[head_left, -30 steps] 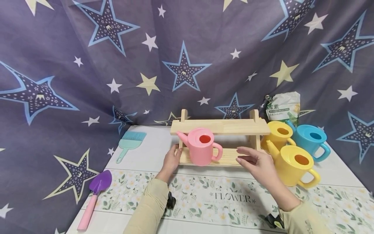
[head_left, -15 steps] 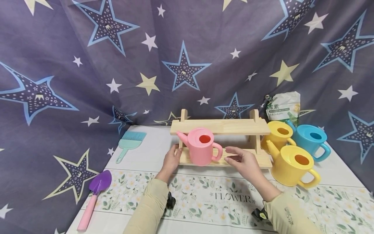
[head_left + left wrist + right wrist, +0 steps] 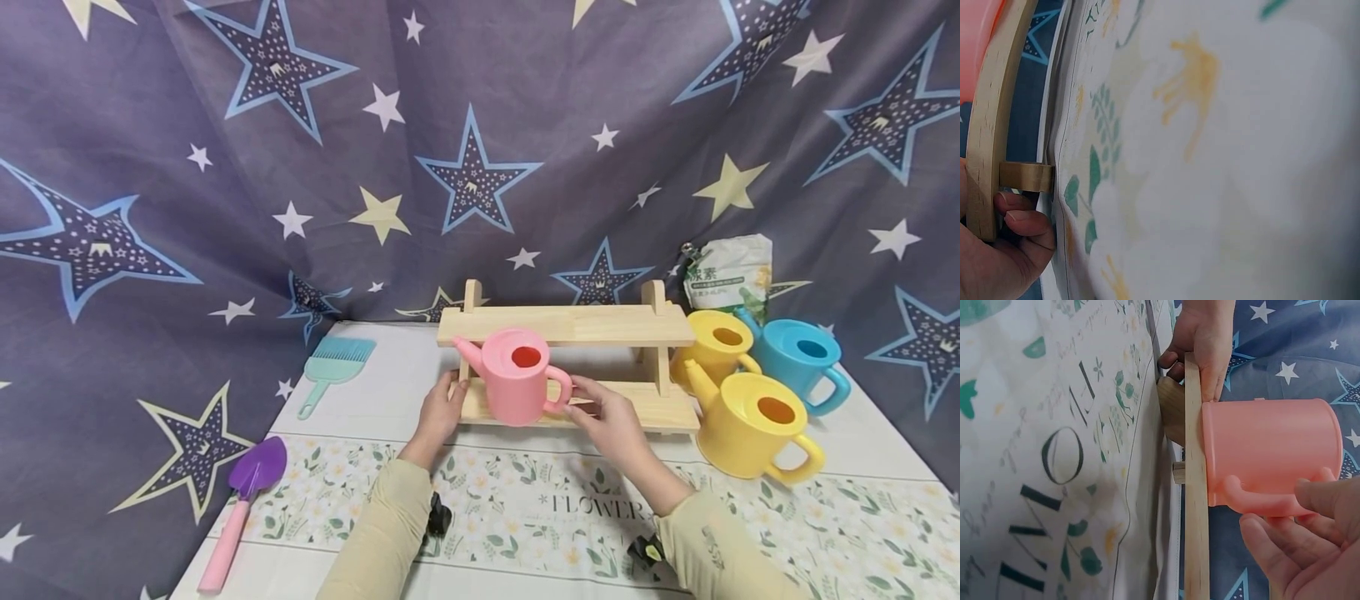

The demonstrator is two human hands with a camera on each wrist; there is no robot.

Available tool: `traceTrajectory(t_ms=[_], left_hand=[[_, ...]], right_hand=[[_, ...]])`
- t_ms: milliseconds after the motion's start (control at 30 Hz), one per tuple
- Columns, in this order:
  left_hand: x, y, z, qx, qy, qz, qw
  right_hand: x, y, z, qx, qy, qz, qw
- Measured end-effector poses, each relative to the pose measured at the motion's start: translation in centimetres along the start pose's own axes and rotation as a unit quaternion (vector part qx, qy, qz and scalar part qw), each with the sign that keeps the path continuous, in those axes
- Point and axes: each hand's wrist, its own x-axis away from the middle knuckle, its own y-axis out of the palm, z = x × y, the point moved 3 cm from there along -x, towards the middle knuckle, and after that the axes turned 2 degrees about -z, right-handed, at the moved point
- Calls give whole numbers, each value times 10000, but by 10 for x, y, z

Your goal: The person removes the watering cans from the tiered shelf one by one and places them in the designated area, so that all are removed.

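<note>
A pink watering can [image 3: 517, 383] stands on the lower board [image 3: 637, 404] of a two-tier wooden shelf [image 3: 566, 325], spout to the left. My left hand [image 3: 441, 408] grips the left end of that board; in the left wrist view its fingers [image 3: 1032, 225] curl beneath the wood. My right hand [image 3: 611, 421] is at the can's handle, thumb and fingers spread. In the right wrist view, the fingertips lie right at the handle [image 3: 1260, 501], with one fingertip overlapping it.
To the right stand two yellow watering cans [image 3: 757, 425] and a blue one [image 3: 798, 358], with a white bag [image 3: 727, 271] behind. At left lie a teal brush [image 3: 333, 367] and a purple trowel with a pink handle [image 3: 227, 542]. A star-patterned curtain [image 3: 480, 83] hangs behind.
My right hand has moved left, from beside the front yellow watering can to the pink can's handle. The left hand and the pink can have stayed in place.
</note>
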Motion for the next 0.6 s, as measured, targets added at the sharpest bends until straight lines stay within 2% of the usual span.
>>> traceTrajectory(t_ms=[233, 600], left_hand=[[1, 0, 0, 42, -14, -46, 10000], [0, 0, 0, -7, 62, 0, 10000]], right_hand=[[-2, 2, 1, 155, -53, 150, 9998], [-3, 5, -3, 435, -205, 89, 9988]])
